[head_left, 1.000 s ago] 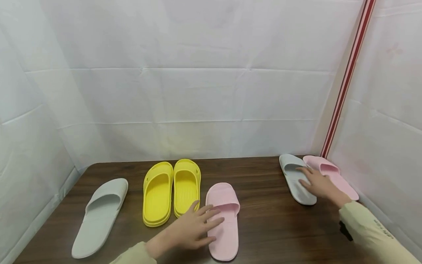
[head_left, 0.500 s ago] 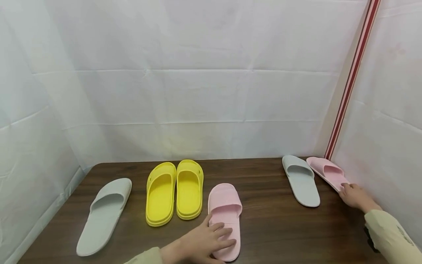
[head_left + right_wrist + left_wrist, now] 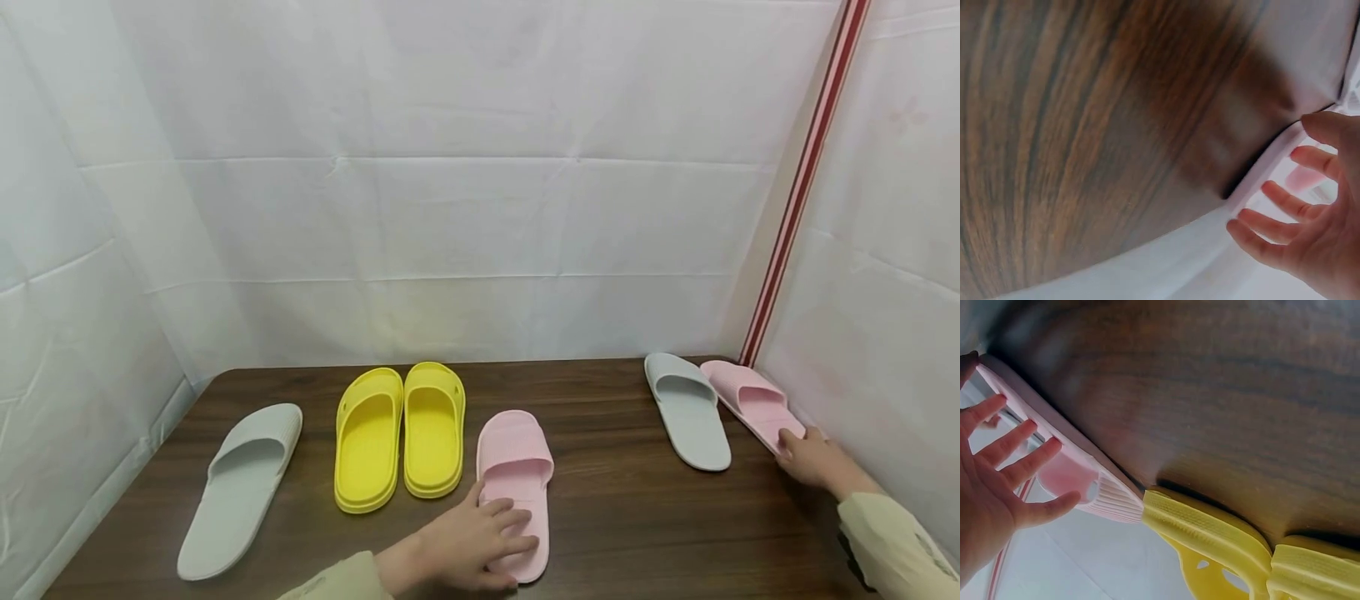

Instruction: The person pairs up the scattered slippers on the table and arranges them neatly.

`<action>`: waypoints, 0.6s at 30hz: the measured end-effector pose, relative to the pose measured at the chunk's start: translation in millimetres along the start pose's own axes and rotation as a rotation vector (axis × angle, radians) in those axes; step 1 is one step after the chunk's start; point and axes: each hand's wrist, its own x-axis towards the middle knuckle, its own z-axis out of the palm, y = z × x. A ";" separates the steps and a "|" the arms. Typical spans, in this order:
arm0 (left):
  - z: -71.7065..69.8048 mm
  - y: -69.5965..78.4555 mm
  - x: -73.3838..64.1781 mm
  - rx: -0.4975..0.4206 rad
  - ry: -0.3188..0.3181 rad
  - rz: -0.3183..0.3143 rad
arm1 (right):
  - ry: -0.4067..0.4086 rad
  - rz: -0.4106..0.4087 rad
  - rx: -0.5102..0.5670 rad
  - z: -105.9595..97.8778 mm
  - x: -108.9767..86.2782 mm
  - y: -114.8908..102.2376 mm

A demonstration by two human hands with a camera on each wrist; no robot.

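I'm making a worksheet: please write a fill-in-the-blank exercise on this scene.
The table holds ___ slippers in all.
In the head view, the yellow pair lies to the ___ of the pink slipper under the left grip.
The right grip is at the ___ end of the other pink slipper.
Missing words: six; left; heel.

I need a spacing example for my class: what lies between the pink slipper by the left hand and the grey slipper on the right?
Nothing: only bare brown tabletop lies between the pink slipper and the grey slipper, as the head view shows.
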 end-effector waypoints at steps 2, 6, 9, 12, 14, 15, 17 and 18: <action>0.5 -2.5 2.2 0.006 -0.004 -0.004 | 0.025 -0.035 -0.028 -0.7 -2.1 -1.4; 0.9 -8.5 6.6 -0.007 -0.028 -0.027 | 0.050 -0.068 -0.039 0.2 -4.6 -2.2; 1.8 -13.0 9.8 -0.018 -0.048 -0.046 | 0.069 -0.075 -0.010 2.1 -5.5 -1.0; 3.4 -16.8 12.9 -0.021 -0.057 -0.058 | 0.083 -0.073 0.011 2.9 -6.2 -0.3; 4.6 -19.2 14.7 -0.011 -0.057 -0.064 | 0.094 -0.080 0.003 3.6 -7.0 -0.4; 5.2 -20.3 15.5 -0.008 -0.060 -0.067 | 0.105 -0.086 -0.007 3.8 -7.7 -1.2; 6.9 -22.6 17.0 -0.005 -0.064 -0.076 | 0.120 -0.097 -0.026 4.1 -9.3 -4.2; 7.9 -23.8 17.8 -0.007 -0.068 -0.081 | 0.120 -0.100 -0.031 3.9 -10.0 -6.5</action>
